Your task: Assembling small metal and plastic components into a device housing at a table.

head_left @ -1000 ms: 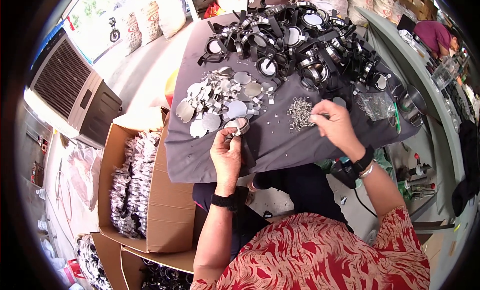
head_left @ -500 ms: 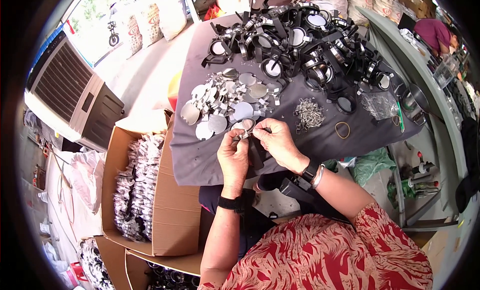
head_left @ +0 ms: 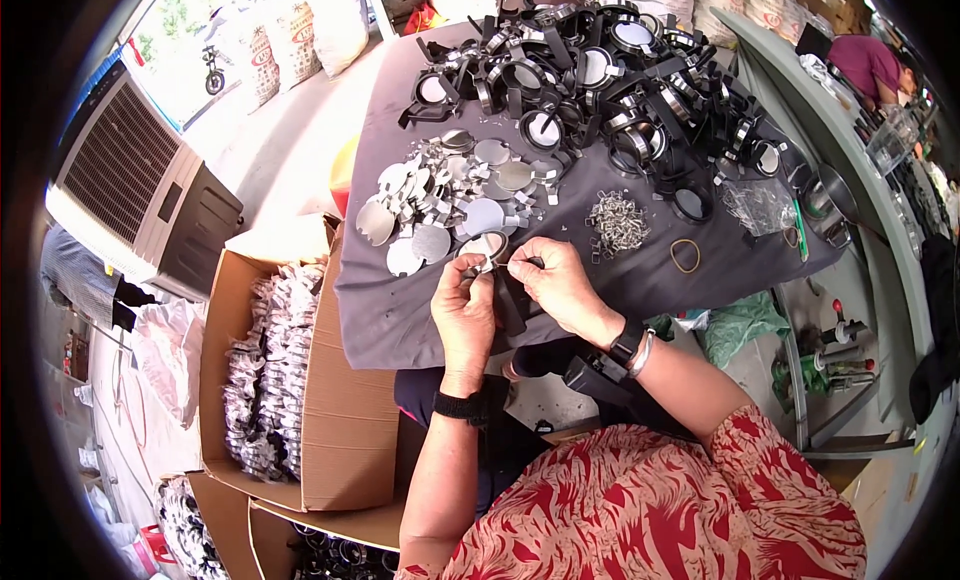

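Note:
Over the front of the dark cloth-covered table (head_left: 400, 320), my left hand (head_left: 464, 315) is closed on a round metal ring with a black handle (head_left: 512, 310), the handle hanging toward me. A pale disc shows inside the ring. My right hand (head_left: 568, 292) pinches at the ring's near side, thumb and forefinger pressed together; what lies between them is too small to make out. Just beyond my hands lies a heap of flat silver discs with tabs (head_left: 430, 244). Small metal clips (head_left: 618, 223) are piled to the right.
A large heap of black-handled rings (head_left: 600, 70) covers the table's far side. A rubber band (head_left: 685, 256) and a clear plastic bag (head_left: 758, 210) lie at right. Packed cardboard boxes (head_left: 348, 430) stand left, near an air cooler (head_left: 140, 180). Another person (head_left: 868, 70) bends at far right.
Both hands stay at the ring, with only slight finger movement. The view has shifted a little. Someone's grey clothing has appeared at the left, below the air cooler.

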A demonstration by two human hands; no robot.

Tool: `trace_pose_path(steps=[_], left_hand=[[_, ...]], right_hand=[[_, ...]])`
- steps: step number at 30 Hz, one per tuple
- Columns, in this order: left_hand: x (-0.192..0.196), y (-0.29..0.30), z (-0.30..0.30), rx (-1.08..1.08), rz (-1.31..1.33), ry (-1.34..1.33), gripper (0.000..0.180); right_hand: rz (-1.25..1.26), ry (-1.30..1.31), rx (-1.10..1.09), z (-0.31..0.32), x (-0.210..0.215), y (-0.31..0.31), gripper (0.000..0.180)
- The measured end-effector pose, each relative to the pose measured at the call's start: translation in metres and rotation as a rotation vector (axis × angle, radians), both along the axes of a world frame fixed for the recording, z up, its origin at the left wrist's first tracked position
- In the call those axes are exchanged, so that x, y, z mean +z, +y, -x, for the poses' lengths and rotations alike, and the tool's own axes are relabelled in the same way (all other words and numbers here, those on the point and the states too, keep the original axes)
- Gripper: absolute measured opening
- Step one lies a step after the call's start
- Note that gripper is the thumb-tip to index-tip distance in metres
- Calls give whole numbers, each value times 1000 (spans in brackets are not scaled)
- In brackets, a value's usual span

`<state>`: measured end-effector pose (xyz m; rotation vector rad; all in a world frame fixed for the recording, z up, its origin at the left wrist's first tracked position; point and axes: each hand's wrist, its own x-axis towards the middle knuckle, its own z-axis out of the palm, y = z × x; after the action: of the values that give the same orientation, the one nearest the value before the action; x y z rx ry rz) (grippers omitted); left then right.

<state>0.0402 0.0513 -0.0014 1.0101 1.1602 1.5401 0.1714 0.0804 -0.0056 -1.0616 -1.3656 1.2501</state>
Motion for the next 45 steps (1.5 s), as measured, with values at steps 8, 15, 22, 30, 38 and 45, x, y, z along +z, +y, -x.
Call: trace_pose_path(steps=[8,15,22,30,38,45], left_hand=[[-4,-2,2,5,-24,-8,15],[-7,7,-1,0,-27,27,15],[3,4,3,82,-20,60,13],[-22,-3,8,-148,-99,-99,15],[-16,6,15,-259,-50,-17,14],[-8,2,14,-85,-31,77,12]], right_hand=[[-706,-396,-191,4,7,-3,7],[-340,-355,-16,-5,20,12,7],[80,-66,118,5,22,13,14],[-385,-375,85,-7,34,-7,7],[-337,-507,256,-22,45,25,34],[-494,-889,181,-15,60,29,55]])
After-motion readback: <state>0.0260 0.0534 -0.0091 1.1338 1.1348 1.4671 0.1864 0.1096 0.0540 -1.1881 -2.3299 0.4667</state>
